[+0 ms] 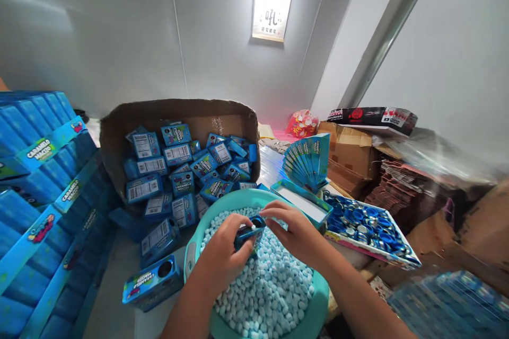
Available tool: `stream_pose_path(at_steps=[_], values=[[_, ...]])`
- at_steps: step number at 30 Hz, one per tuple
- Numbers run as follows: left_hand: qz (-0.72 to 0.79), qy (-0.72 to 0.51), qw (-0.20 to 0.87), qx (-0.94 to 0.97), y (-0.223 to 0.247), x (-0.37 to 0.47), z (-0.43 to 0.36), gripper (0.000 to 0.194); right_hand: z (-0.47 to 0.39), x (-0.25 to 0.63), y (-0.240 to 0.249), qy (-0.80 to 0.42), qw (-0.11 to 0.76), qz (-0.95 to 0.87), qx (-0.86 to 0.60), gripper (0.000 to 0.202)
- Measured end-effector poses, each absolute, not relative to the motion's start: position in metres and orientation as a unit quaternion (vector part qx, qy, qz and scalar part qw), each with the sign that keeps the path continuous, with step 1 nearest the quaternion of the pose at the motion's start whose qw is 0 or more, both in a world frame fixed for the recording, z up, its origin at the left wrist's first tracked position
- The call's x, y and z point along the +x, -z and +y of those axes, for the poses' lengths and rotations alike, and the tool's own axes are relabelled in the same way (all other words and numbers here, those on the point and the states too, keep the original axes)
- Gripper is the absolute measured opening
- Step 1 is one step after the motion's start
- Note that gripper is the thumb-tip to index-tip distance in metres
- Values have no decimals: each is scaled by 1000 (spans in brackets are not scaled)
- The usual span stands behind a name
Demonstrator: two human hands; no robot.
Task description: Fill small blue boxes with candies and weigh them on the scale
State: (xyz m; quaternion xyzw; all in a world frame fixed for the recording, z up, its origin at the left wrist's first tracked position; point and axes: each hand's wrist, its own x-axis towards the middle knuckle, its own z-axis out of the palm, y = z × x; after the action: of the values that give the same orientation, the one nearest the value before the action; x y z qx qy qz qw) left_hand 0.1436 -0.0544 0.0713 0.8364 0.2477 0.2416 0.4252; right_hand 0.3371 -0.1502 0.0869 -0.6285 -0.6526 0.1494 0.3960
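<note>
Teal plastic makes up the round basin (222, 200) before us, filled with small, pale-blue rounded pieces (274, 280); its near rim is cut off by the frame. Over them, our left hand (230, 238) has its grip clamped on a small blue printed cardboard box (240, 237), its dark opening facing up. Our fingers cover most of its sides, so we cannot read its print. Our right hand (288, 226) brings its fingertips to the opening's edge; whether that grip pinches anything, we cannot tell.

The stacked blue display boxes (40, 153) run out of frame on our left, and the plastic-wrapped blue bundle (453, 302) at lower right is blurred. Glare washes out the upper lettering of the white hanging poster (274, 5).

Beside the basin, a blue box with a round black hole (149, 283) lies on the grey tabletop (101, 296). Behind stands a brown cardboard carton (191, 111) of jumbled blue boxes (183, 183). Smooth grey panels (99, 26) wall the room.
</note>
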Motion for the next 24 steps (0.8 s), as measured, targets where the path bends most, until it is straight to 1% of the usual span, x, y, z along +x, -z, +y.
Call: stream_pose_path(at_steps=[2, 6, 8, 11, 13, 14, 17, 21, 24], values=[[249, -243, 424, 836, -70, 143, -55, 18, -149, 340, -82, -174, 367, -641, -651, 29], [258, -271, 389, 842, -63, 144, -56, 34, -152, 350, -67, -212, 314, -566, -732, 48], [252, -274, 371, 850, -60, 144, -56, 33, -157, 353, -60, -235, 254, -579, -738, 57], [244, -260, 364, 861, -60, 144, -57, 28, -163, 347, -54, -236, 147, -636, -719, 76], [246, -253, 362, 863, -62, 144, -58, 30, -162, 339, -51, -218, 104, -653, -718, 87], [250, -250, 361, 863, -63, 144, -58, 33, -160, 335, -50, -209, 92, -654, -721, 88], [264, -243, 359, 862, -66, 145, -59, 40, -151, 330, -47, -189, 66, -656, -728, 83], [279, -252, 351, 857, -64, 144, -58, 46, -139, 329, -44, -176, 60, -655, -732, 51], [283, -255, 355, 854, -63, 143, -59, 53, -137, 331, -41, -185, 98, -666, -716, 34]])
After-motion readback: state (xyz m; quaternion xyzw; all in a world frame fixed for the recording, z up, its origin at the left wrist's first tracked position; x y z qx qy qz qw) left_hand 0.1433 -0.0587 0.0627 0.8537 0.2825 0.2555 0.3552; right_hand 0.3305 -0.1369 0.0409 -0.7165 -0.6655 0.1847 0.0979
